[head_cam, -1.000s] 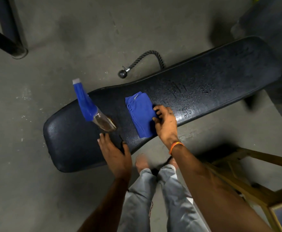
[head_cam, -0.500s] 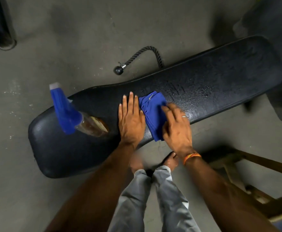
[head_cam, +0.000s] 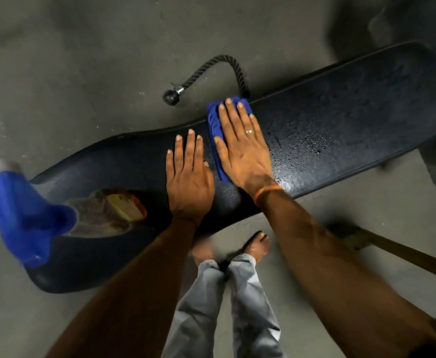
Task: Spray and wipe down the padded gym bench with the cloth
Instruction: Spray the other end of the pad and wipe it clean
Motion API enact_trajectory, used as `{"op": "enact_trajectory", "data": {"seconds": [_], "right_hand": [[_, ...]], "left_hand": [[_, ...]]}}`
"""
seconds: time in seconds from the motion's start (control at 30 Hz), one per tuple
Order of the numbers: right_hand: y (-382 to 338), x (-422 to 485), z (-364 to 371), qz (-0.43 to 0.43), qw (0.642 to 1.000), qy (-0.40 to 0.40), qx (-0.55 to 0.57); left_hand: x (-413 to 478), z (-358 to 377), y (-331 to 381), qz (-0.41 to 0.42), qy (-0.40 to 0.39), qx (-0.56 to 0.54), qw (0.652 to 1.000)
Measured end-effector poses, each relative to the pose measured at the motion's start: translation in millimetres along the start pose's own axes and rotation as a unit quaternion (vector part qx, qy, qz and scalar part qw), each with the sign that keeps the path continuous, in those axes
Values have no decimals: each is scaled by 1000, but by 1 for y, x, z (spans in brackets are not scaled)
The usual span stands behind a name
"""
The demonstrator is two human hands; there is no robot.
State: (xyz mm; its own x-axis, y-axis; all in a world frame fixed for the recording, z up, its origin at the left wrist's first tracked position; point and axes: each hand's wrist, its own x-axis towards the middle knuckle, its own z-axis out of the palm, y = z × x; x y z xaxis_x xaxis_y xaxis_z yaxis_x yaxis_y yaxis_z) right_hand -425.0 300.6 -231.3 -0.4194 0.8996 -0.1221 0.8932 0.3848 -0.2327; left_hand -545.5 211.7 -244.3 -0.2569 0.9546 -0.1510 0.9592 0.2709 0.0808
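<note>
A long black padded bench (head_cam: 341, 130) runs from lower left to upper right, its right part speckled with spray droplets. My right hand (head_cam: 240, 148) lies flat, fingers spread, pressing a folded blue cloth (head_cam: 213, 120) onto the pad at its far edge. Just left of it, my left hand (head_cam: 188, 174) rests flat on the bare pad and holds nothing. A spray bottle (head_cam: 30, 218) with a blue trigger head and clear body stands on the bench's left end, apart from both hands.
A black rope handle with a rubber end (head_cam: 198, 81) lies on the grey concrete floor behind the bench. A wooden frame (head_cam: 405, 257) stands at the lower right. My bare feet (head_cam: 257, 245) and grey trousers are below the bench's near edge.
My left hand left the bottle and settled flat on the pad. My right hand flattened over the cloth and pushed it from the near edge toward the far edge.
</note>
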Motion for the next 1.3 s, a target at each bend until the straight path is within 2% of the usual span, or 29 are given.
{"op": "enact_trajectory", "data": {"seconds": [0.17,0.23,0.37,0.43,0.53,0.67,0.73,0.83,0.93,1.03,1.17,1.3], "right_hand": [[17,-102,-1,17,998,-57,-34],[20,-89,1,28,998,-54,-29],[16,0,-2,73,997,8,14],[20,19,-6,66,998,18,1],[29,-19,-6,24,999,17,-21],[48,-90,-7,-6,999,-25,-40],[60,-75,-9,-19,999,-15,-43],[69,-14,-12,18,999,23,-29],[79,22,-16,39,999,34,-10],[93,-9,-19,50,998,33,0],[117,-71,-20,32,999,-2,-24],[136,-26,-25,13,999,11,-27]], "left_hand": [[1,-5,3,-5,-3,-22,1000],[1,-3,3,-8,5,-22,1000],[-1,2,2,-1,19,-14,1000],[1,2,2,-2,25,-14,1000],[-2,-1,2,-1,23,-14,1000],[1,-3,5,-5,5,-10,1000],[1,-3,8,-13,0,-4,1000],[15,-4,30,-40,10,-38,998],[42,1,87,11,11,-66,998],[47,3,123,21,5,-52,998],[43,9,119,18,6,-54,998],[47,11,124,8,9,-43,999]]}}
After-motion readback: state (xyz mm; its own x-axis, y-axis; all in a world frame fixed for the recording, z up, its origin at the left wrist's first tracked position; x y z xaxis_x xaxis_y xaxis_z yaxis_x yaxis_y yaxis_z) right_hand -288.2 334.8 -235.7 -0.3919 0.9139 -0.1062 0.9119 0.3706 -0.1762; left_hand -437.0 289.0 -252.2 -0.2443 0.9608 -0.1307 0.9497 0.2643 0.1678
